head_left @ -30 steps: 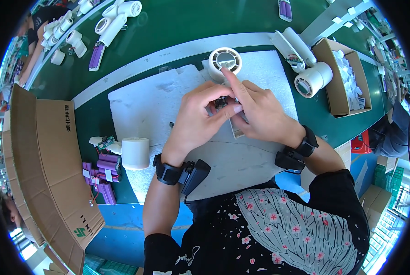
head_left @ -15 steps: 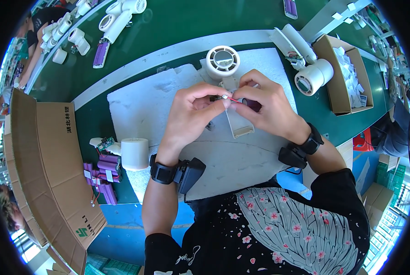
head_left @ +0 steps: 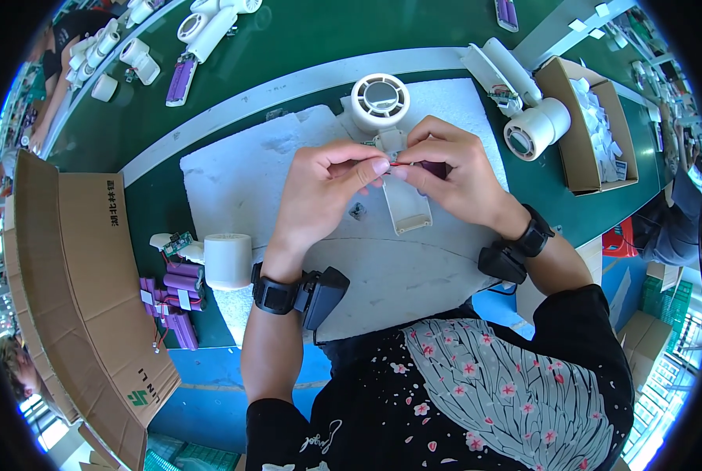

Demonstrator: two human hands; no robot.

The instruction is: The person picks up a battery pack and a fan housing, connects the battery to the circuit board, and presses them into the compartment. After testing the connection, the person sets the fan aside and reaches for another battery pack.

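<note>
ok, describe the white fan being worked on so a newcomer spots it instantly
Find the white foam sheet on the green bench. At its far edge lies the small white fan, round grille up, handle toward the person, left hand and right hand pinching thin wires over it. Unlike the other white fans nearby, it alone lies on the foam.

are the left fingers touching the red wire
Touching: the head view shows the left fingers pinching the red wire, with the right hand opposite.
</note>
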